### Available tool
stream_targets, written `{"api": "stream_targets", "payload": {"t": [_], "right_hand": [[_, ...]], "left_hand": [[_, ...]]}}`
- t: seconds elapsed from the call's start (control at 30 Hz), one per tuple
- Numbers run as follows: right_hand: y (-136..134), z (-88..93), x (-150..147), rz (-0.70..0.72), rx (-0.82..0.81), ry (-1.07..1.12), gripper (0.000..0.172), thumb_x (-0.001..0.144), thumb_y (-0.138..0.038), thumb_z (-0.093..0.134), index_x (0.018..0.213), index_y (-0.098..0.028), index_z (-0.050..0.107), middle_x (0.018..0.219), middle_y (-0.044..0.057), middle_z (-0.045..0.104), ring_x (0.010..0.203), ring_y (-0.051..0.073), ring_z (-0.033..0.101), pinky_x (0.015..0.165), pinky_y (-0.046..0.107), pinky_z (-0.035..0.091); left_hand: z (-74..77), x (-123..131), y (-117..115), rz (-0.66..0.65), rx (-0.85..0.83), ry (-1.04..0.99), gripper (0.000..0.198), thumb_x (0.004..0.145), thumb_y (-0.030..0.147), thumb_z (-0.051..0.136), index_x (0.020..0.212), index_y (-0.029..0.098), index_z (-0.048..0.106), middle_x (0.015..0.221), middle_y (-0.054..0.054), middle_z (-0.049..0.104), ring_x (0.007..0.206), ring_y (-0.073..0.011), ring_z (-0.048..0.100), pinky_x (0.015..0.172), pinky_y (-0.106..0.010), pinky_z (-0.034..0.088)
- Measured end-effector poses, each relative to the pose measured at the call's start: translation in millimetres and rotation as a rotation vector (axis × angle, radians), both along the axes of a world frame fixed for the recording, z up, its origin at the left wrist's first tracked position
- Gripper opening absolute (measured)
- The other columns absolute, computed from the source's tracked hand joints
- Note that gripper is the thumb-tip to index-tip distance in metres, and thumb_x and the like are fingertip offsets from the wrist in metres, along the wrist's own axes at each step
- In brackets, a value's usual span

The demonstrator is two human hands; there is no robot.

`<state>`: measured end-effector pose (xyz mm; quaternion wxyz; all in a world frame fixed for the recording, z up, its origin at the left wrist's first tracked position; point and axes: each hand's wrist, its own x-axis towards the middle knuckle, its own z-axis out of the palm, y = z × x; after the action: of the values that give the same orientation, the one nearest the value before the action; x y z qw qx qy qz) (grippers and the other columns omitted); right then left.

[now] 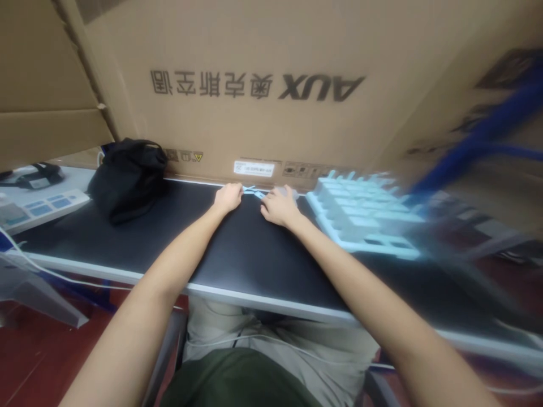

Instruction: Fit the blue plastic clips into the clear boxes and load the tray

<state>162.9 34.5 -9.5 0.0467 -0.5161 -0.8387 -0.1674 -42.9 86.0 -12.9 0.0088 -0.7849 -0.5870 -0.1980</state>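
Near the far edge of the black tabletop, my left hand (229, 196) is closed, its fingertips on one end of some thin light-blue strips (253, 192). The strips look crossed or twisted, and their exact kind is too small to tell. From the other side my right hand (280, 207), fingers curled, grips the strips' right end. Partly hidden behind the right fingers is a pale translucent piece (293, 192). Right of that hand stands a light-blue plastic rack (360, 212), blurred, with rows of blocks and upright prongs.
A large cardboard box (263, 130) rises along the back of the table (254, 260). On the left are a black cloth bag (129, 178), a white box with blue panels (46, 206) and a black strap (40, 176). A blue metal frame (479, 133) stands at the right.
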Motion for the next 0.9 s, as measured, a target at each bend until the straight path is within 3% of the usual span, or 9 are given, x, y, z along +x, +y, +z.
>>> {"api": "stream_targets", "payload": {"t": [0.2, 0.37, 0.47, 0.57, 0.63, 0.7, 0.8, 0.9], "right_hand": [[-6, 6.9, -3, 0.13, 0.024, -0.004, 0.04, 0.1, -0.039, 0.046, 0.112, -0.018, 0.079, 0.126, 0.016, 0.076, 0.133, 0.031, 0.052, 0.125, 0.066, 0.01], [-5, 2.3, -12, 0.133, -0.031, 0.05, 0.044, 0.101, -0.035, 0.043, 0.129, -0.019, 0.072, 0.145, 0.015, 0.067, 0.143, 0.034, 0.043, 0.122, 0.069, 0.011], [-21, 20.4, -11, 0.174, 0.035, 0.1, 0.05, 0.098, -0.031, 0.048, 0.144, -0.017, 0.063, 0.159, 0.017, 0.055, 0.146, 0.037, 0.038, 0.121, 0.066, 0.016], [-56, 52.3, 11, 0.19, 0.221, 0.253, 0.05, 0.099, -0.036, 0.046, 0.144, -0.017, 0.06, 0.152, 0.019, 0.058, 0.141, 0.037, 0.043, 0.117, 0.058, 0.027], [-84, 68.0, 38, 0.094, 0.334, 0.366, 0.044, 0.098, -0.037, 0.044, 0.134, -0.018, 0.062, 0.137, 0.019, 0.065, 0.132, 0.036, 0.051, 0.112, 0.055, 0.034], [-111, 71.2, 72, -0.06, 0.504, 0.519, 0.033, 0.094, -0.041, 0.045, 0.113, -0.02, 0.062, 0.115, 0.018, 0.067, 0.115, 0.035, 0.059, 0.107, 0.054, 0.04], [-140, 53.9, 121, -0.271, 0.698, 0.805, 0.024, 0.081, -0.045, 0.053, 0.094, -0.026, 0.046, 0.089, 0.011, 0.059, 0.087, 0.03, 0.06, 0.088, 0.048, 0.05], [-150, 27.7, 155, -0.48, 0.579, 1.034, 0.035, 0.072, -0.044, 0.061, 0.095, -0.028, 0.039, 0.08, 0.005, 0.051, 0.073, 0.026, 0.055, 0.075, 0.044, 0.051]], "left_hand": [[-1.2, -2, 4, 0.035, -0.011, -0.042, 0.023, 0.106, 0.03, 0.05, 0.116, 0.027, 0.07, 0.124, -0.009, 0.076, 0.114, -0.0272, 0.071, 0.093, -0.037, 0.056], [-3.4, -5, 7, 0.01, -0.009, -0.057, 0.024, 0.106, 0.034, 0.05, 0.115, 0.027, 0.071, 0.123, -0.008, 0.076, 0.113, -0.0266, 0.07, 0.094, -0.038, 0.056], [-6.4, -4, 9, -0.041, 0.009, -0.046, 0.023, 0.105, 0.032, 0.049, 0.114, 0.026, 0.071, 0.122, -0.008, 0.075, 0.115, -0.0256, 0.068, 0.099, -0.038, 0.055], [-10.5, -3, 11, -0.103, 0.039, -0.038, 0.024, 0.104, 0.025, 0.049, 0.115, 0.025, 0.07, 0.128, -0.007, 0.072, 0.126, -0.0237, 0.06, 0.109, -0.037, 0.051], [-12.3, -3, 11, -0.161, 0.075, -0.032, 0.024, 0.102, 0.025, 0.052, 0.116, 0.025, 0.071, 0.135, -0.007, 0.067, 0.133, -0.0243, 0.055, 0.113, -0.038, 0.049], [-12.8, -3, 10, -0.245, 0.105, -0.02, 0.022, 0.1, 0.027, 0.055, 0.113, 0.025, 0.073, 0.138, -0.008, 0.064, 0.133, -0.0257, 0.053, 0.113, -0.039, 0.049], [-11.7, -3, 9, -0.342, 0.106, 0.0, 0.02, 0.099, 0.029, 0.057, 0.106, 0.024, 0.075, 0.135, -0.008, 0.065, 0.129, -0.0263, 0.054, 0.113, -0.04, 0.048], [-11.2, -3, 10, -0.34, 0.092, 0.019, 0.023, 0.1, 0.028, 0.053, 0.105, 0.022, 0.075, 0.131, -0.009, 0.067, 0.127, -0.0266, 0.056, 0.114, -0.041, 0.047]]}}
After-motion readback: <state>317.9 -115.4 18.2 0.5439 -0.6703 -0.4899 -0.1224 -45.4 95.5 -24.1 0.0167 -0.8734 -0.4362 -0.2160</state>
